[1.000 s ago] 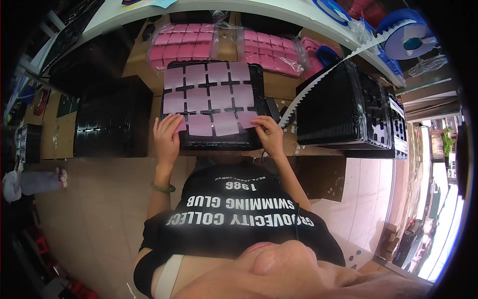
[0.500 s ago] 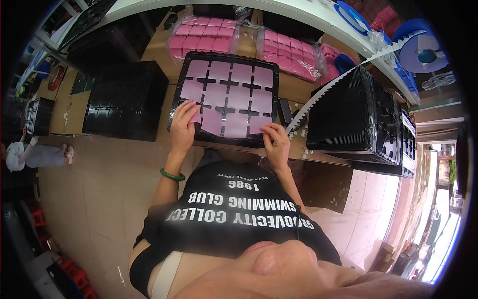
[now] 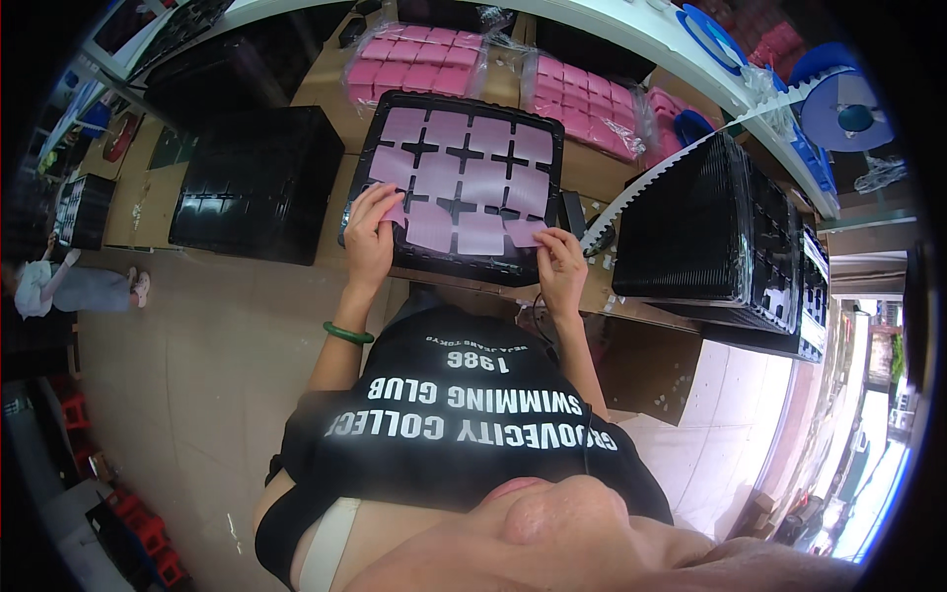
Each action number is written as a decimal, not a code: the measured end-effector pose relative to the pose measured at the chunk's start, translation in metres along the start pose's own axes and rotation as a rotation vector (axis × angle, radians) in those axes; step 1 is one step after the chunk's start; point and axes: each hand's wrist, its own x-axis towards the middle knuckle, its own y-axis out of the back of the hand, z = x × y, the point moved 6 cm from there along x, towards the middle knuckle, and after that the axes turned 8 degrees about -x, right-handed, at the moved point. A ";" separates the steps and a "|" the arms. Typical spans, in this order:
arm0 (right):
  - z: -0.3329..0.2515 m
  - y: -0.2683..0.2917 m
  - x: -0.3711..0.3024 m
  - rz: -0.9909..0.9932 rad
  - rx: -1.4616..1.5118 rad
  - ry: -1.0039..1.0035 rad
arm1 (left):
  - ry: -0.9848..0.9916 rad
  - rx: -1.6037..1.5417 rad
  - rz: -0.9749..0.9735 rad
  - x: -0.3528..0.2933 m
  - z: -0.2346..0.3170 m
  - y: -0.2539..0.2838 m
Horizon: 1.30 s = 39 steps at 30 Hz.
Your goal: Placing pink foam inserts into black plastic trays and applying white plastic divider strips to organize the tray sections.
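Observation:
A black plastic tray lies in front of me, its square pockets covered with thin pink pads in rows. My left hand is at the tray's near left corner, fingers closed on the edge of a pink pad that they partly hide. At the near right corner, my right hand pinches another pink pad between thumb and fingers. That pad sits tilted, its corner lifted from the tray.
Plastic-wrapped packs of pink pads lie behind the tray, with a second pack further right. Black tray stacks stand left and right. A white toothed strip runs from a blue reel. Another person is far left.
The tray appears slightly higher and further right in view. The pad in my right hand now looks more raised and tilted. My left hand keeps its place at the corner.

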 end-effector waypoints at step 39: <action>0.069 0.097 0.034 0.078 0.046 0.060 | -0.140 -0.038 -0.092 0.011 0.047 -0.092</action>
